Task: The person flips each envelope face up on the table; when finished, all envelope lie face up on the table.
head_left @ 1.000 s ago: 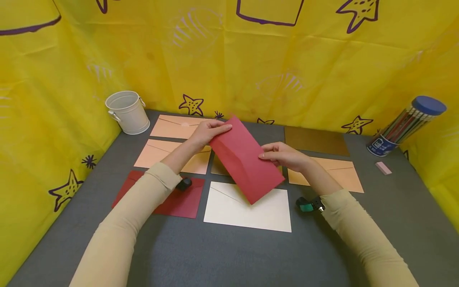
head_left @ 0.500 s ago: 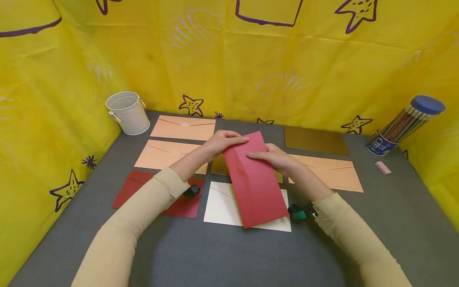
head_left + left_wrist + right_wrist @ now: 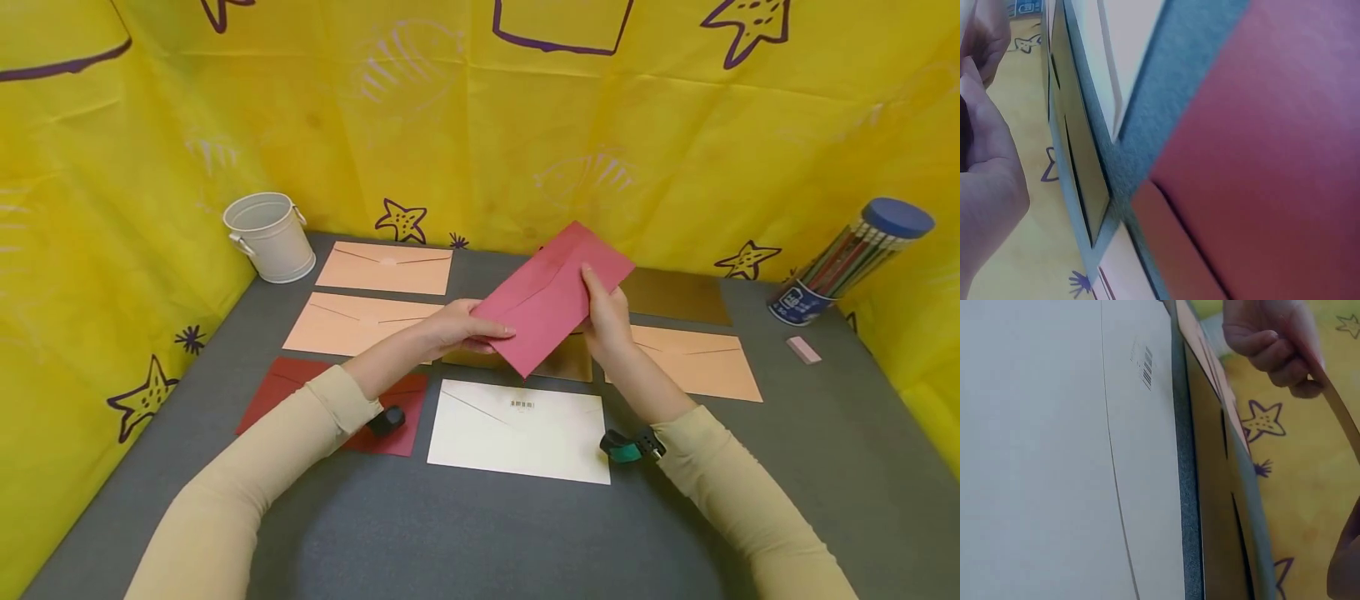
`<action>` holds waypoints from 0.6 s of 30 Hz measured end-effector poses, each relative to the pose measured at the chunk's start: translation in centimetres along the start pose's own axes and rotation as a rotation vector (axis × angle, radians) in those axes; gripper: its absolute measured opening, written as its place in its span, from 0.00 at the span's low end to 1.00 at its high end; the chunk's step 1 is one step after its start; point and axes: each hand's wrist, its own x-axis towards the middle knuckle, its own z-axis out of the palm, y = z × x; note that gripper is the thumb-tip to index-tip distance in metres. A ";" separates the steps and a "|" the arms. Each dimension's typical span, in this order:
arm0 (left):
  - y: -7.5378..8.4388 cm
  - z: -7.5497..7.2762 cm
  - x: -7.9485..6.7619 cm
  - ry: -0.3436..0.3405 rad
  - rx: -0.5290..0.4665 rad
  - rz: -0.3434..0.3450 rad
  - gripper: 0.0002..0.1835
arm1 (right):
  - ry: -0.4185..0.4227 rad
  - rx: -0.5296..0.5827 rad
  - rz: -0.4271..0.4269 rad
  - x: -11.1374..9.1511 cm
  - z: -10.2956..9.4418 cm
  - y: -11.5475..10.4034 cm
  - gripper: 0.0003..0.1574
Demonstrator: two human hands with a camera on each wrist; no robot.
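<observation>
Both hands hold a red envelope tilted in the air over the middle of the table. At its lower left corner the left hand pinches it, thumb on top. My right hand grips the right edge, its thumb across the face near a flap line. Below lies a white envelope with a small barcode. A gold envelope is partly hidden under the held one. In the right wrist view the left hand shows curled fingers on the red envelope.
Peach envelopes lie at the left and right, a dark red envelope at front left, a brown envelope at back right. A white bucket stands back left; a pencil tub and pink eraser are at right.
The red envelope has been turned from slanting down toward the front to slanting up to the back right. Both hands have shifted their hold on it, and the white envelope's barcode has come into view.
</observation>
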 end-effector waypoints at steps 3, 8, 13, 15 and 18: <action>0.0 -0.6 -0.2 0.010 -0.029 -0.002 0.20 | 0.018 0.112 -0.037 0.1 -0.4 -0.2 0.23; 0.0 -2.1 -0.4 0.086 -0.061 0.036 0.19 | 0.016 0.176 -0.051 0.3 -1.2 -0.5 0.23; 0.1 -3.6 -0.2 0.211 -0.122 0.085 0.14 | -0.015 0.076 -0.042 0.6 -2.5 -0.9 0.19; 0.1 -4.3 0.0 0.275 -0.160 0.097 0.14 | -0.024 0.001 -0.028 0.9 -3.0 -1.0 0.15; 0.3 -5.3 0.5 0.381 -0.200 0.128 0.17 | -0.052 -0.165 0.012 1.4 -3.7 -1.1 0.11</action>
